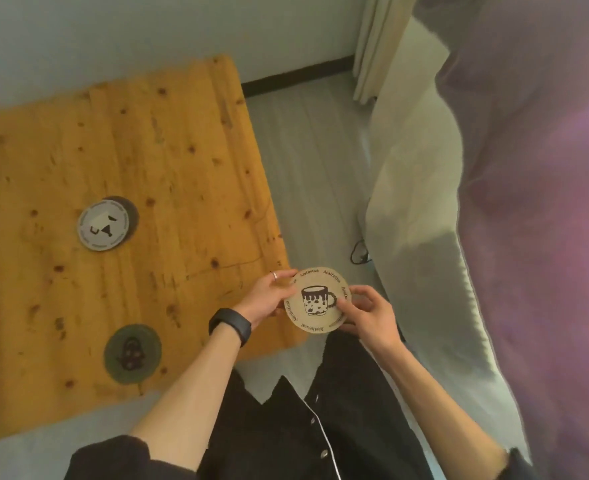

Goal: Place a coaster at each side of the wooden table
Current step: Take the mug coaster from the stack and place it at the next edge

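Note:
I hold a round beige coaster (317,299) printed with a mug, just off the near right corner of the wooden table (168,161). My left hand (269,296) grips its left edge and my right hand (369,313) grips its right edge. On the table lies a grey-white coaster (102,225) stacked over a darker coaster (132,213) that peeks out behind it. A dark green coaster (133,353) lies near the table's front edge.
A bed with a purple cover (528,202) and a white sheet (410,188) fills the right side. A black cable (359,252) lies on the pale floor between table and bed. A curtain (379,46) hangs at the back.

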A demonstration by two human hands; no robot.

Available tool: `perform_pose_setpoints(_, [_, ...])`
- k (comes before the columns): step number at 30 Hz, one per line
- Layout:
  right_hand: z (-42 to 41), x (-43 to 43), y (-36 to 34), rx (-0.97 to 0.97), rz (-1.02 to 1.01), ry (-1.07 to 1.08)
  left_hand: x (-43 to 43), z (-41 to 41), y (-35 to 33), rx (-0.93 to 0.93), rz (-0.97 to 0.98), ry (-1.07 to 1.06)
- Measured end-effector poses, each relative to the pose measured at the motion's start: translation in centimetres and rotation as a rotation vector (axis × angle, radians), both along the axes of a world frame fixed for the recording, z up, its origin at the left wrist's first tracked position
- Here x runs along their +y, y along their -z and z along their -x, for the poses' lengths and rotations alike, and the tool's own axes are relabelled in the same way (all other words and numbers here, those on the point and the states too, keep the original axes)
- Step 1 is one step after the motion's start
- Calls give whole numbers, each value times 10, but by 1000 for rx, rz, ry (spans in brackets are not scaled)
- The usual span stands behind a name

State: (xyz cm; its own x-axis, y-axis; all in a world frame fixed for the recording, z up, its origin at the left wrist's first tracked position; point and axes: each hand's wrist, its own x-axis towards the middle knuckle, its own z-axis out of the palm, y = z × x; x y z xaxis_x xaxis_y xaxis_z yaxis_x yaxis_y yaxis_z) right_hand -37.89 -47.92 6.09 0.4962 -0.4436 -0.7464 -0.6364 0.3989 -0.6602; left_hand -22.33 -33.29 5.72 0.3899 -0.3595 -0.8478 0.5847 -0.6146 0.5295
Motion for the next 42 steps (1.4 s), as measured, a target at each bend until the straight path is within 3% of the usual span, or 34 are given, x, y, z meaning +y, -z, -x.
perform_pose_setpoints(4, [-3,-84,-1,35,20,-120,-60,21,7,87,20,-309])
perform_pose_setpoints(8, [-16,-144,-2,67,-16,-218,-96,38,4,160,74,-402])
perform_pose_setpoints(18, [-126,-183,3,53,178,-692,-118,4,6,48,77,-724])
perform_pose_setpoints(32, [-376,-111,30,-37,466,-1424,-85,-129,33,-32,-135,-1147])
perform_pose_setpoints(42, [-471,-36,59,-199,671,-1891,-66,-176,69,16,-382,-1423])
